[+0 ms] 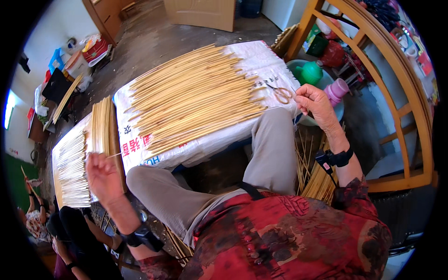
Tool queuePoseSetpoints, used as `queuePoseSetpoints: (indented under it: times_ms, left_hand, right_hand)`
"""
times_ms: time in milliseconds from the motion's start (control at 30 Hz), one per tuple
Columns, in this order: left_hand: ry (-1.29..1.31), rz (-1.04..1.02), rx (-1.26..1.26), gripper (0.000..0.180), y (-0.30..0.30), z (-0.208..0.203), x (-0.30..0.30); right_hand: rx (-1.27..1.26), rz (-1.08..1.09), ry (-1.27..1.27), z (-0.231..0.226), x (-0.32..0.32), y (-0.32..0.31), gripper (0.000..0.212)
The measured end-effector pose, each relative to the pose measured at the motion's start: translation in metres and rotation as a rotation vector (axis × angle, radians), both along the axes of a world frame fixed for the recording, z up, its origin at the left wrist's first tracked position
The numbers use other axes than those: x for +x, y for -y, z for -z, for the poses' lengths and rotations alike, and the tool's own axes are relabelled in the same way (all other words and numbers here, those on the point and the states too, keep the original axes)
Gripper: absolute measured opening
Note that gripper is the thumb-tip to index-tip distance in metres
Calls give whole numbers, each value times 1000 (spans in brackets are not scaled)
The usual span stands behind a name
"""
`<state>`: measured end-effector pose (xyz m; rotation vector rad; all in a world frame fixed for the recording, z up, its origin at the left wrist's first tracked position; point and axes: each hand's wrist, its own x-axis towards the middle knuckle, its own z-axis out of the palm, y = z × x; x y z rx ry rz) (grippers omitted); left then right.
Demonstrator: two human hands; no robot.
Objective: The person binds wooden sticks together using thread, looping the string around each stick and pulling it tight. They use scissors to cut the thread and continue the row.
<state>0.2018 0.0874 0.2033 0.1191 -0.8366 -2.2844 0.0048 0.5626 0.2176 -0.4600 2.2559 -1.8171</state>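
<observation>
The white thread (116, 154) is what I'm handling: it stretches between my two hands, past the left edge of the worktop (291, 77) and close along its near edge, beside the nearest of the pale stalks (193, 95). Whether it passes through any stalk I cannot tell. To do this well, I'd draw it evenly, both hands pulling gently against each other, the line level with the stalks so none gets dragged askew. The scissors (278, 91) lie toward the right edge, near my right fingers, so I'd mind the thread doesn't snag there.

My right hand (313, 103) is at the worktop's right near corner, thumb and forefinger brought together in a fine pinch, seemingly on the thread, the other fingers curled in. That wrist is raised, with the forearm coming up from below. My left hand (103, 178) is out beyond the left near corner, its fingers pointing up and half curled; the thread reaches their tips, but blur prevents me from telling how firmly they grip. Both elbows are bent, the arms spread wide over my knees.
</observation>
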Motion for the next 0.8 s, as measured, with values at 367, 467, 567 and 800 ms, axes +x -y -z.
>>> queuePoseSetpoints:
  times_ms: [367,467,567,800]
  left_hand:
    - [82,-148,139,26,140,55,53]
    - [54,-163,89,23,156,53,71]
    - [240,-90,13,10,93,30,53]
    - [295,388,-400,5,-141,-32,-24]
  right_hand:
    - [112,77,76,34,0,-87,8]
    - [146,88,105,42,3,-100,9]
    - [158,98,86,42,12,-95,9]
    - [63,31,-244,21,23,-11,5]
